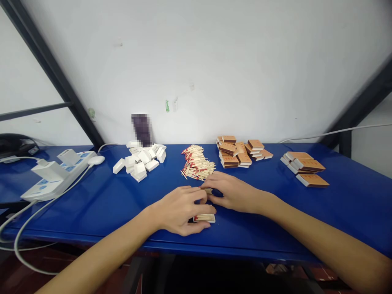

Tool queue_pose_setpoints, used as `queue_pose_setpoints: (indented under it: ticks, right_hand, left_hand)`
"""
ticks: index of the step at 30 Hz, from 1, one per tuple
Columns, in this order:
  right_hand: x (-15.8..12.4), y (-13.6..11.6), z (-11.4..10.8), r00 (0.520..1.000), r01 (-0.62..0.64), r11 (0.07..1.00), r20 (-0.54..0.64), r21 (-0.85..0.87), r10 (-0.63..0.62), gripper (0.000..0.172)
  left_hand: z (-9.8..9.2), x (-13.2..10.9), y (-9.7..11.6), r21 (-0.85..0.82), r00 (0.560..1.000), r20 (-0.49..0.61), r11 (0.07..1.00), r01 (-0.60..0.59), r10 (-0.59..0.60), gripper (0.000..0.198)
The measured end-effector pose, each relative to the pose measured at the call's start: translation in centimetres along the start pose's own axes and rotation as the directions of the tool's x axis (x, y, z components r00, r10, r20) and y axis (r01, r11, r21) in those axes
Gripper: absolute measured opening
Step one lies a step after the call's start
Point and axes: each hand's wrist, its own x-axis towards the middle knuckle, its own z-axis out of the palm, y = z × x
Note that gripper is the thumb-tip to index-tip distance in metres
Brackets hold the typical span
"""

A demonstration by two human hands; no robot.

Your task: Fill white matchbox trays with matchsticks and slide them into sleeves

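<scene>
Head view, observations by size. White wall [245, 73] behind; blue table [107, 204] before me, reaching back to it. Power strip [71, 168] with plugs and cables at the table's left end. My left hand [183, 210] and right hand [228, 190] are close together near the front edge. Beyond the right hand, near the wall: heap of orange-topped boxes [235, 153], piled unevenly. Back left: jumbled heap of small white trays [142, 161]. Between these two heaps: pile of loose matches [197, 161], red-tipped, mostly lying crosswise. Far right: stacked group of orange-topped boxes [306, 165], white ends showing.

Left fingers: thumb and index narrowly parted, one along each long side of a white matchbox tray [213, 219], which lies on the table with matches inside, red heads leftward. Right fingers: nearly together, pinching a small bunch of matches [208, 191] just beyond the tray; my left hand's curled fingers are close against it.
</scene>
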Motion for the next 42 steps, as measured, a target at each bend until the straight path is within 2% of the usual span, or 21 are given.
queue_pose_setpoints:
  ticks: [6,9,12,20,24,27,31,36,39,42]
  right_hand:
    - [0.3,0.1,0.3,0.999,-0.022,0.998,-0.028,0.067,0.023,0.015]
    - [0.4,0.4,0.6,0.998,-0.022,0.995,-0.057,0.098,0.028,0.013]
    - [0.5,0.4,0.8,0.996,-0.011,0.994,-0.082,0.104,0.020,0.014]
    - [0.7,0.3,1.1,0.992,-0.038,0.992,-0.116,0.124,0.053,0.012]
    - [0.6,0.4,1.1,0.988,-0.040,0.991,-0.146,0.128,0.058,0.012]
    - [0.5,0.5,1.1,0.986,-0.031,0.992,-0.161,0.126,0.051,0.016]
    - [0.4,0.6,0.8,0.979,-0.034,0.993,-0.195,0.115,0.056,0.017]
    - [0.2,0.8,0.0,0.968,-0.045,0.989,-0.238,0.140,0.078,0.014]
    - [-0.1,0.6,-1.0,0.976,-0.055,0.983,-0.198,0.175,0.090,0.013]
    - [-0.4,-0.1,-2.3,0.989,-0.069,0.971,-0.110,0.230,0.096,0.011]
  left_hand:
    - [0.0,-0.2,-0.3,-0.019,0.998,-0.059,1.000,0.024,-0.025,0.035]
    - [-0.2,-0.5,-0.9,-0.075,0.989,-0.129,0.995,0.058,-0.067,0.045]
    - [-0.5,-0.7,-1.4,-0.092,0.980,-0.160,0.990,0.105,-0.118,0.044]
    - [-0.4,-0.9,-2.1,-0.102,0.981,-0.123,0.985,0.138,-0.150,0.045]
    - [-0.6,-0.9,-1.9,-0.131,0.981,-0.116,0.982,0.139,-0.154,0.054]
    - [-0.7,-0.9,-1.6,-0.151,0.984,-0.068,0.976,0.156,-0.167,0.059]
    - [-0.6,-0.8,-1.1,-0.145,0.980,-0.023,0.971,0.191,-0.196,0.046]
    - [-0.7,-0.8,-1.2,-0.136,0.969,-0.037,0.962,0.236,-0.242,0.033]
    - [-0.8,-0.9,-1.4,-0.139,0.965,-0.059,0.960,0.244,-0.254,0.037]
    - [-0.8,-0.9,-1.5,-0.182,0.966,-0.078,0.956,0.230,-0.247,0.040]
